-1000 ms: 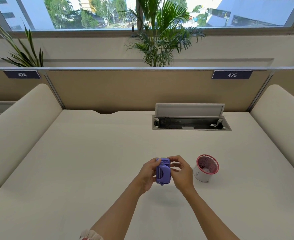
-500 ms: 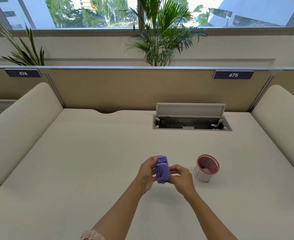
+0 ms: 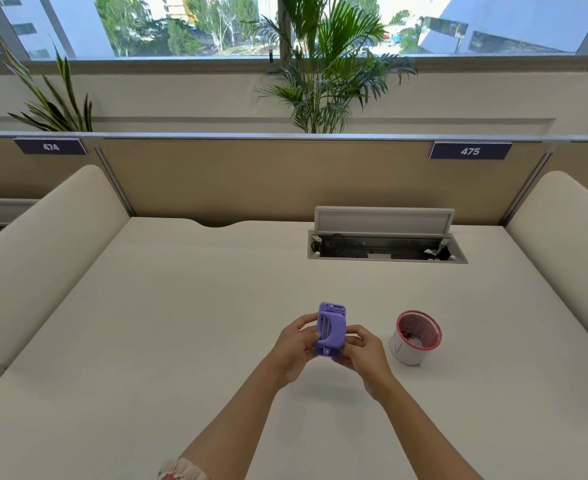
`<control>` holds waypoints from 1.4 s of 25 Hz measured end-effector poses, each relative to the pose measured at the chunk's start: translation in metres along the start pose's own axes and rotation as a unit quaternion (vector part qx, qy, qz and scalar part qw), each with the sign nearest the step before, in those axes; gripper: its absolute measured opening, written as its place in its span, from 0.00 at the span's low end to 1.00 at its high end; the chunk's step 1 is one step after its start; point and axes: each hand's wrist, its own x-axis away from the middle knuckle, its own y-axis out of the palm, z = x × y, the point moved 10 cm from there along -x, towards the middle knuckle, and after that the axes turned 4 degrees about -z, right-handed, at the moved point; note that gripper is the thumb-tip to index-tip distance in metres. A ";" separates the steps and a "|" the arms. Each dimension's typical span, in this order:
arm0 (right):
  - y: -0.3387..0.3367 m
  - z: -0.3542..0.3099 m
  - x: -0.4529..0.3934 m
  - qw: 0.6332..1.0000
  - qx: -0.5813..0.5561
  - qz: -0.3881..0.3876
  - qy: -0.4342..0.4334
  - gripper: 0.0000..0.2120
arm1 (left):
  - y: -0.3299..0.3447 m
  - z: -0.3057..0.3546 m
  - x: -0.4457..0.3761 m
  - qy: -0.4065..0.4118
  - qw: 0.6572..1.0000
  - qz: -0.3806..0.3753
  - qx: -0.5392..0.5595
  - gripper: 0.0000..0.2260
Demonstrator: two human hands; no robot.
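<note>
A small purple plastic device [image 3: 331, 330], like a hole punch, is held upright above the white desk [image 3: 181, 323], near its middle front. My left hand [image 3: 294, 344] grips its left side with curled fingers. My right hand [image 3: 363, 348] holds its lower right side, fingers curled around the base. The device's underside is hidden by my fingers.
A white cup with a red rim [image 3: 415, 339] stands on the desk just right of my hands, something small inside. An open cable hatch [image 3: 386, 237] lies at the back. Beige partitions [image 3: 268, 181] and padded side dividers [image 3: 43, 244] enclose the desk.
The device has turned slightly in my hands. My right hand slid from the device's upper right side down to its lower right. Both hands stay in the same spot over the desk.
</note>
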 end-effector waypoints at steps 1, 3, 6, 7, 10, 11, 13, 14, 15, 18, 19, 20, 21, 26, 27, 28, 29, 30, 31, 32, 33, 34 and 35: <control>0.001 0.000 -0.001 1.000 0.004 -0.001 0.001 0.09 | -0.001 0.001 0.000 0.007 1.000 -0.004 -0.006 0.17; 0.003 0.001 -0.003 1.000 0.010 0.000 0.002 0.10 | -0.004 0.005 0.001 0.022 0.999 -0.002 -0.023 0.18; 0.005 0.007 -0.006 1.000 0.011 0.011 0.018 0.09 | -0.012 0.007 0.000 0.035 0.998 0.026 -0.046 0.18; 0.005 0.010 -0.007 0.999 0.013 0.017 0.032 0.09 | -0.015 0.006 -0.001 0.036 0.997 0.036 -0.050 0.17; 0.009 0.021 -0.013 0.997 0.020 0.015 0.075 0.08 | -0.022 0.002 -0.002 0.036 0.996 0.053 -0.059 0.17; 0.010 0.023 -0.015 0.996 0.025 0.012 0.083 0.07 | -0.024 0.002 -0.003 0.035 0.996 0.057 -0.063 0.17; 0.013 0.025 -0.021 0.995 0.037 0.014 0.093 0.07 | -0.029 0.002 -0.007 0.032 0.995 0.062 -0.071 0.17; 0.015 0.026 -0.024 0.995 0.040 0.019 0.095 0.07 | -0.032 0.002 -0.009 0.030 0.995 0.062 -0.073 0.17; 0.016 0.027 -0.027 0.994 0.044 0.020 0.095 0.07 | -0.035 0.002 -0.011 0.026 0.995 0.063 -0.073 0.17; 0.023 0.029 -0.036 0.994 0.051 0.004 0.092 0.09 | -0.047 0.002 -0.019 0.002 0.995 0.066 -0.070 0.18; 0.025 0.027 -0.038 0.995 0.046 -0.007 0.087 0.11 | -0.050 0.002 -0.021 -0.007 0.996 0.060 -0.069 0.17; 0.027 0.024 -0.040 0.996 0.039 -0.018 0.078 0.12 | -0.051 0.003 -0.023 -0.016 0.996 0.049 -0.072 0.17; 0.030 0.019 -0.045 0.997 0.032 -0.030 0.065 0.15 | -0.055 0.004 -0.025 -0.027 0.996 0.041 -0.078 0.16; 0.046 -0.016 -0.076 0.988 0.101 -0.115 0.005 0.22 | -0.067 0.002 -0.040 -0.094 0.989 0.010 -0.111 0.15; 0.050 -0.018 -0.084 0.984 0.113 -0.134 0.007 0.21 | -0.071 0.002 -0.043 -0.100 0.989 0.012 -0.106 0.15; 0.054 -0.020 -0.091 0.982 0.119 -0.146 0.008 0.20 | -0.076 0.002 -0.047 -0.103 0.990 0.017 -0.097 0.15; 0.056 -0.020 -0.101 0.981 0.122 -0.148 0.004 0.18 | -0.082 0.002 -0.052 -0.104 0.991 0.027 -0.086 0.16; 0.058 -0.021 -0.109 0.983 0.122 -0.139 -0.002 0.16 | -0.088 0.003 -0.056 -0.101 0.991 0.043 -0.073 0.15; 0.058 -0.021 -0.118 0.986 0.117 -0.122 -0.008 0.14 | -0.097 0.003 -0.060 -0.097 0.992 0.065 -0.051 0.15; 0.059 -0.020 -0.127 0.989 0.108 -0.099 -0.010 0.13 | -0.107 0.002 -0.065 -0.096 0.991 0.090 -0.029 0.14; 0.057 -0.018 -0.135 0.993 0.097 -0.072 -0.011 0.11 | -0.115 0.002 -0.069 -0.095 0.990 0.108 -0.009 0.14; 0.056 -0.017 -0.143 0.995 0.085 -0.045 -0.009 0.11 | -0.121 0.001 -0.074 -0.096 0.988 0.118 0.003 0.13; 0.055 -0.013 -0.153 0.997 0.075 -0.021 -0.004 0.11 | -0.126 0.001 -0.080 -0.096 0.988 0.123 0.015 0.13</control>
